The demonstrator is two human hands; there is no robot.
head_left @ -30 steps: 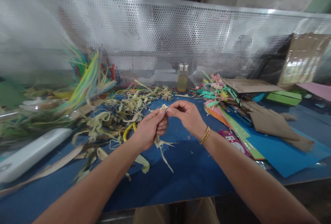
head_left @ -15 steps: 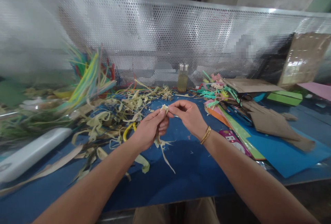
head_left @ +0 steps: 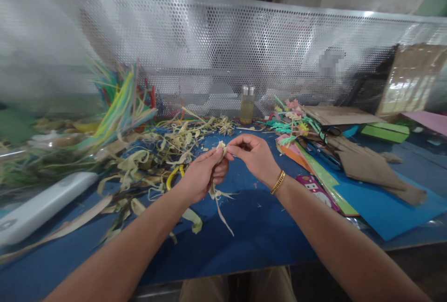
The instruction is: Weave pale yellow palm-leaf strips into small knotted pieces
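My left hand is closed around a small bundle of pale dried leaf strips, whose loose ends hang down below the fist toward the blue table top. My right hand, with a gold bracelet at the wrist, pinches the top of the same bundle between thumb and fingertips. Both hands meet just above the middle of the table.
A heap of cut leaf strips and a yellow-handled tool lie left of the hands. Coloured sticks stand at the back left, a small glass bottle by the perforated metal screen. Coloured paper sheets, brown paper and scissors lie right.
The hands have stayed almost in place. The fingers of both shifted slightly on the top of the bundle, and its hanging ends swung a little.
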